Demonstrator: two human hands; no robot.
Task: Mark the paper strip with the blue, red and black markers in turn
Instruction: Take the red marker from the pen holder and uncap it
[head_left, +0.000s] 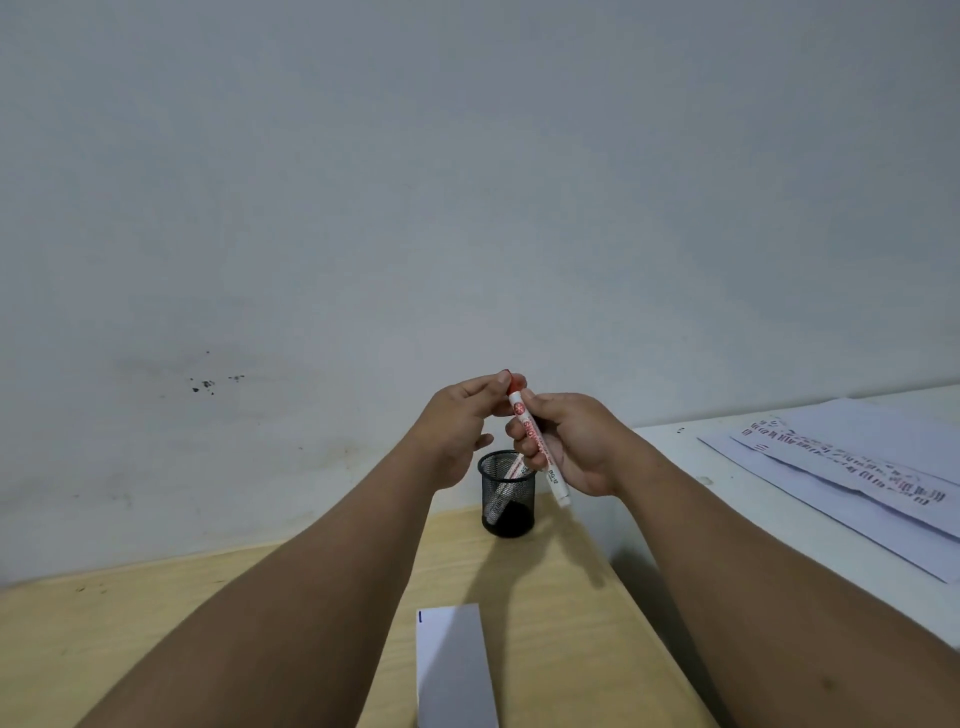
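The red marker (537, 451), white-barrelled with red print, is held tilted above the black mesh pen cup (508, 501). My right hand (574, 441) grips its barrel. My left hand (460, 421) pinches the red cap at its top end. Another marker leans inside the cup, only partly visible through the mesh. The white paper strip (454, 667) lies on the wooden desk (156, 623) near the bottom edge, between my forearms, with a short blue mark at its top left corner.
A white table (727, 499) adjoins the desk on the right and carries printed sheets of paper (857, 473). A dark gap runs between the two tables. A grey wall stands right behind the cup.
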